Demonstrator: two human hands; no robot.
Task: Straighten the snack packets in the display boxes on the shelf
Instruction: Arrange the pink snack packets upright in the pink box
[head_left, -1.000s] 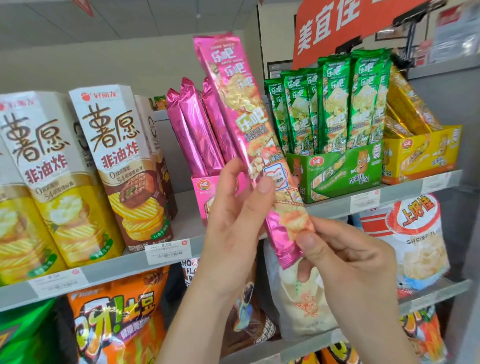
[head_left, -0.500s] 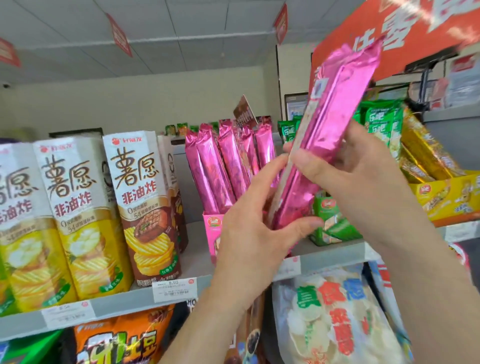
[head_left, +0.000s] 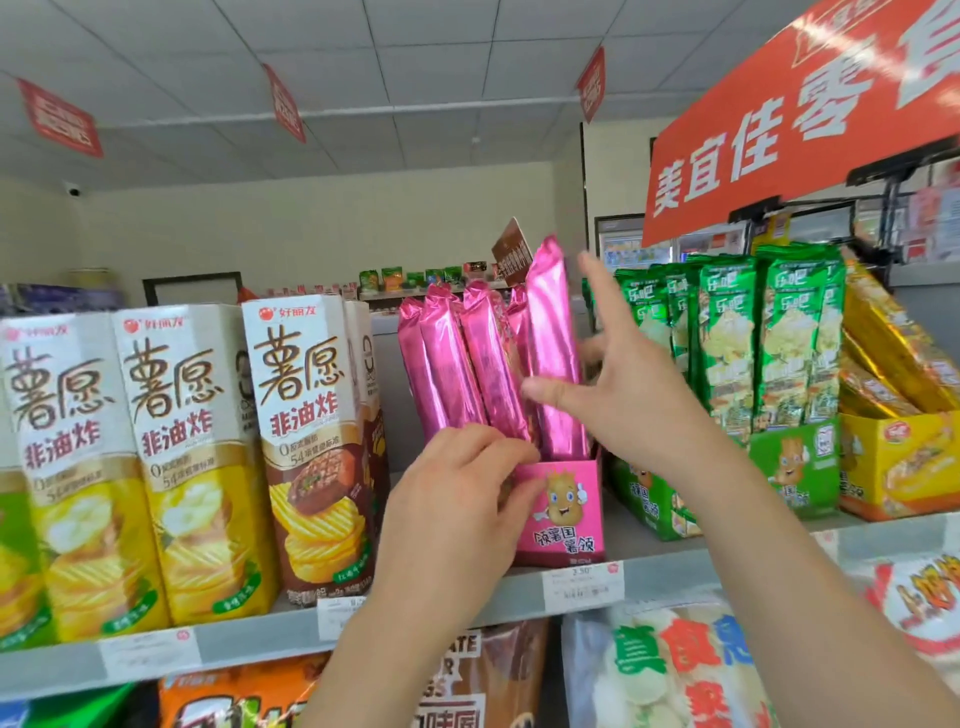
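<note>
A pink display box (head_left: 566, 509) stands on the grey shelf (head_left: 675, 574) with several pink foil snack packets (head_left: 447, 364) upright in it. The rightmost pink packet (head_left: 550, 338) sticks up higher than the rest. My left hand (head_left: 457, 509) curls its fingers over the box's front-left top corner, against the packets' lower ends. My right hand (head_left: 623, 400) is spread open just right of the box, its thumb touching the tall packet's front. To the right stand a green box (head_left: 795, 462) of green packets (head_left: 727, 332) and a yellow box (head_left: 898, 462) of leaning gold packets.
Tall white and yellow snack cartons (head_left: 301, 415) stand close to the left of the pink box. A red sign (head_left: 779, 130) hangs above the right side. Bagged snacks (head_left: 665, 670) fill the shelf below. A brown card (head_left: 511, 249) pokes up behind the pink packets.
The pink packet that both hands held up in front of the shelf now stands in the pink box. My right hand has let go and opened; my left hand dropped to the box's corner.
</note>
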